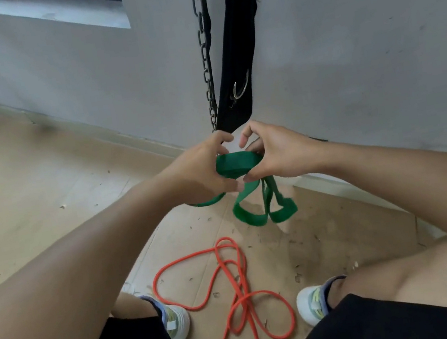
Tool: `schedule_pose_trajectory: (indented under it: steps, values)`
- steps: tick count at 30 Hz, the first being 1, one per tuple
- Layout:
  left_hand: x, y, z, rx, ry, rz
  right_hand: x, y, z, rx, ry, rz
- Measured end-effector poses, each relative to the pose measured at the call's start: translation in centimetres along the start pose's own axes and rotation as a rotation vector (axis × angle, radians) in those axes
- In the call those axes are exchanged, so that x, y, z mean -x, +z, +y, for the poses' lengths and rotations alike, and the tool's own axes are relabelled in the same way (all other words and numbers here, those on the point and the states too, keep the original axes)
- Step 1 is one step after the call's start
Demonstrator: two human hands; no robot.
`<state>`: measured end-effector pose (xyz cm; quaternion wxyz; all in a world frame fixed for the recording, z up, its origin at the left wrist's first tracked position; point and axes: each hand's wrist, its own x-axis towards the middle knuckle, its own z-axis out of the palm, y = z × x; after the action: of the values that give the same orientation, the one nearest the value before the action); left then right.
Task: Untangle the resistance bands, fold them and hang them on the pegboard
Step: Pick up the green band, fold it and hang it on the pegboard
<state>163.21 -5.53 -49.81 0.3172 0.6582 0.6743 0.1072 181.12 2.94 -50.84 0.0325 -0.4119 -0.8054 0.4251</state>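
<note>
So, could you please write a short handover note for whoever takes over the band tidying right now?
Left hand: gripping the green band.
Right hand: gripping the same band; its loose loops hang below both hands.
Orange band: on the floor between the shoes, loops crossing, untouched.
Done: green band part gathered into folds.
Left: finish folding green, untangle and fold orange, hang both. No pegboard is in view.

Wide green band (237, 165), bunched into folds up top, loops dangling below, clear of the floor; thin orange band (237, 290), tangled in loose overlapping loops, lying flat on cardboard beneath
</note>
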Motion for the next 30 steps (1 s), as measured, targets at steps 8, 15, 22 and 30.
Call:
schedule_pose_trajectory:
  steps: [8,15,22,30]
  values:
    - [0.4,-0.8,0.4,-0.074,-0.054,0.085,0.5,0.6,-0.6,-0.063,-0.042,-0.103]
    - [1.3,-1.7,1.0,0.162,-0.017,0.244,0.6,0.1,-0.2,-0.218,-0.086,-0.125]
    - [1.2,-3.5,1.1,0.631,-0.023,0.457,0.2,0.0,2.3,-0.104,-0.050,-0.085]
    - [0.6,-3.8,-1.7,0.370,-0.167,0.218,-0.3,-1.4,2.6,-0.176,-0.049,0.043]
